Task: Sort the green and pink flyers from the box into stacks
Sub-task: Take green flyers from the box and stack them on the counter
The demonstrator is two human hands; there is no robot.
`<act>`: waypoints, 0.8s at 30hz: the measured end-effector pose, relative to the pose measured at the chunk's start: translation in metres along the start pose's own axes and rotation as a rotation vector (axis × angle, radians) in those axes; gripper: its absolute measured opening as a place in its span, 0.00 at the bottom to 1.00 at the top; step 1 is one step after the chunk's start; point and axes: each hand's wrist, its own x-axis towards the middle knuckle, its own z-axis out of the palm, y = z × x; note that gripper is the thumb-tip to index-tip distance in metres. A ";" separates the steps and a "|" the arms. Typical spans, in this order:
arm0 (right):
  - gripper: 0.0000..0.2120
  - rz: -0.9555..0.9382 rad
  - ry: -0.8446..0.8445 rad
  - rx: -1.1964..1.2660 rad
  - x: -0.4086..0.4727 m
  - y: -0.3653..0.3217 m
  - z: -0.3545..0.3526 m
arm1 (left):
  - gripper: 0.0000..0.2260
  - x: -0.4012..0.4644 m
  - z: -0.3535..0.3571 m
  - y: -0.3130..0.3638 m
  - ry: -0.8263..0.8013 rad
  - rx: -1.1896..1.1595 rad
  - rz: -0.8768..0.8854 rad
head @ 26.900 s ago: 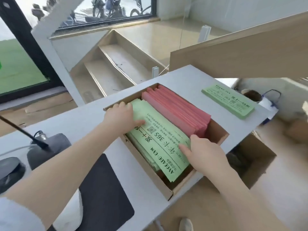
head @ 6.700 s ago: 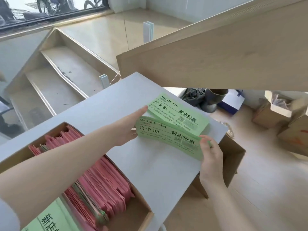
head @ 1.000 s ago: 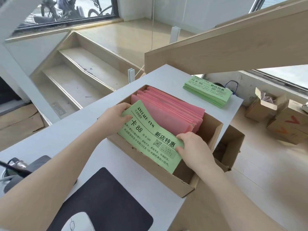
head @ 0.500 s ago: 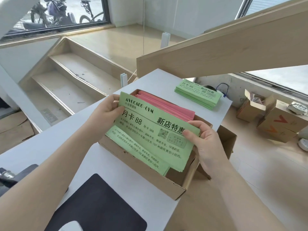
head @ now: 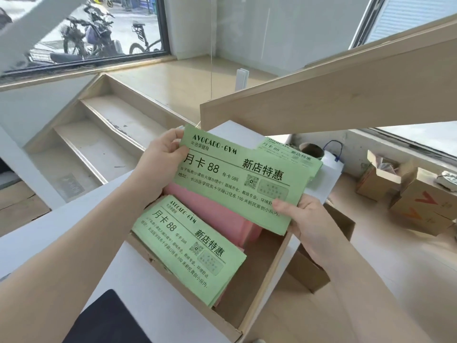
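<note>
Green paper fills the middle of the view: a bundle of green flyers (head: 237,179) is held up above the cardboard box (head: 259,288), its long axis running from upper left to lower right. The left hand (head: 158,162) pinches the upper left end, thumb on the printed face; the right hand (head: 304,219) pinches the lower right corner, thumb on top, fingers closed underneath. The sorted green stack (head: 291,154) lies on the white table (head: 37,231) beyond the bundle, toward the far right corner, partly hidden behind it and nearer the right hand. Its long axis looks roughly parallel to the held bundle, so little turning seems needed. More green flyers (head: 188,246) and the pink flyers (head: 217,214) remain in the box below.
</note>
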 end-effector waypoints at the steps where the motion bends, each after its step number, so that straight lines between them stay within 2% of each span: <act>1: 0.10 0.050 -0.078 -0.081 0.002 -0.002 -0.001 | 0.13 0.002 -0.003 -0.001 -0.022 0.127 -0.040; 3: 0.09 0.143 -0.260 -0.319 0.004 -0.001 0.004 | 0.11 0.003 -0.015 -0.009 -0.069 0.346 -0.160; 5: 0.08 0.135 -0.337 -0.663 0.004 0.008 0.013 | 0.11 0.000 -0.025 -0.020 -0.107 0.462 -0.261; 8: 0.07 0.074 -0.306 -1.073 0.005 0.023 0.033 | 0.11 -0.005 -0.033 -0.036 -0.128 0.564 -0.277; 11: 0.09 0.065 -0.231 -1.294 0.002 0.037 0.047 | 0.10 -0.006 -0.035 -0.057 -0.147 0.779 -0.230; 13: 0.10 0.065 -0.182 -1.340 -0.002 0.044 0.053 | 0.10 -0.009 -0.037 -0.070 -0.150 0.937 -0.205; 17: 0.12 0.020 -0.098 -1.366 -0.010 0.051 0.060 | 0.11 -0.013 -0.043 -0.080 -0.151 1.038 -0.195; 22: 0.14 -0.087 -0.027 -1.403 -0.016 0.055 0.067 | 0.12 -0.014 -0.047 -0.082 -0.129 1.024 -0.154; 24: 0.16 -0.140 0.012 -1.259 -0.018 0.053 0.069 | 0.12 -0.016 -0.049 -0.081 -0.103 0.953 -0.160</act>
